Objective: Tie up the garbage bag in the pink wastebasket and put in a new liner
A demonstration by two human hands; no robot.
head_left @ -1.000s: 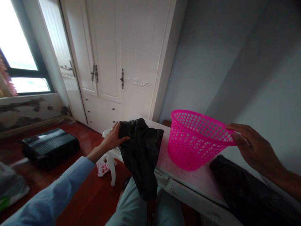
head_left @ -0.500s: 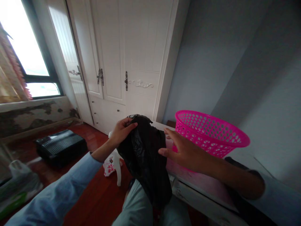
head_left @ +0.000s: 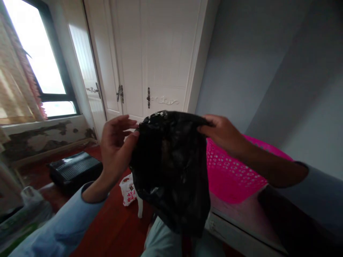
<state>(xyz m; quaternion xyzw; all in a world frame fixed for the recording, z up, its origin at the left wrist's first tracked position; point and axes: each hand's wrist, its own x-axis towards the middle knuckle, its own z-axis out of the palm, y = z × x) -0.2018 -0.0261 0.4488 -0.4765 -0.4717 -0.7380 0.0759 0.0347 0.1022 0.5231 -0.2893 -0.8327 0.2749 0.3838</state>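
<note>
Interior dim; daylight enters via window (head_left: 40, 50) at left, panes blown out to white. Bright patch on nearest wardrobe door (head_left: 83, 53). Broad diagonal shadow across grey wall (head_left: 241, 71). Black bag (head_left: 171, 171) underexposed, small glints at rim. Wide-angle stretch toward frame edges; corners darkened. Slight overall softness; lower right nearly black.
</note>
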